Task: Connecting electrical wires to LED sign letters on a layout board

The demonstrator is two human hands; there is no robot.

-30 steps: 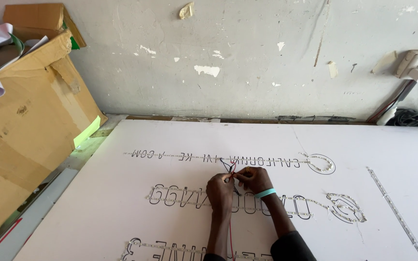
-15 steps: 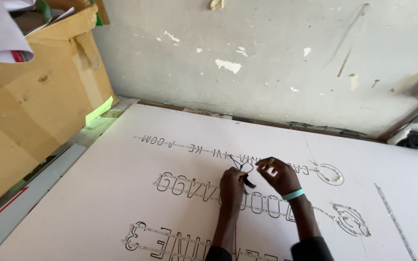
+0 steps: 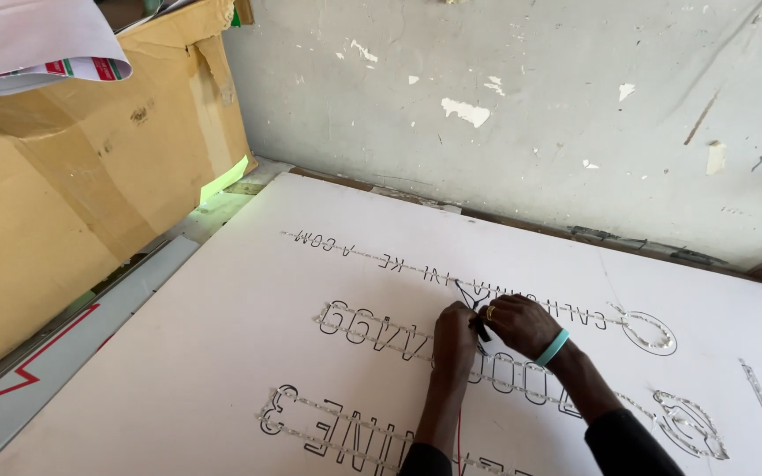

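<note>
2 hands, left hand [image 3: 454, 342] and right hand [image 3: 516, 323], pinching thin wires [image 3: 467, 298] (dark) on white board [image 3: 222, 353]

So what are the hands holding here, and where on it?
Both hands, left and right, pinch thin dark wires near their lower ends, just above the white board.

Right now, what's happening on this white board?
A person leans over a large white sign board cut with outlined letters and fitted with strips of small lights. The left hand presses down on the board by the middle row of letters, while the right hand, wearing a teal wristband, pinches thin dark wires beside it. A big cardboard box stands at the left against the wall.
</note>
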